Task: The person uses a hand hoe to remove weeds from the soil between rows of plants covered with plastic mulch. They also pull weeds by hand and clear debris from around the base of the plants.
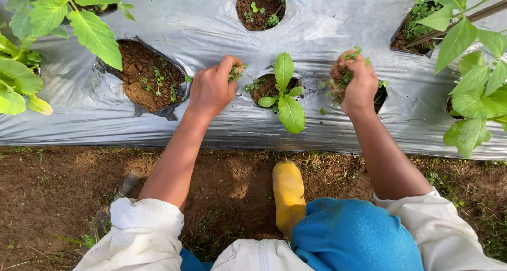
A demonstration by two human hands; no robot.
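Observation:
My left hand [211, 87] is closed around a small tuft of green weeds [234, 72], just left of a planting hole [260, 87] in the silver plastic mulch [327, 23]. A young seedling with broad leaves [285, 98] grows from that hole. My right hand [357, 83] grips a clump of pulled weeds with soil and roots [338, 81], held above the mulch beside another hole [380, 94] on the right.
More holes with bare soil and tiny weeds lie at the left [148, 78] and top centre [260, 6]. Leafy plants stand at the far left [31, 44] and right [475, 86]. A yellow boot [288, 194] rests on the dirt path below, near a grey tool handle [125, 186].

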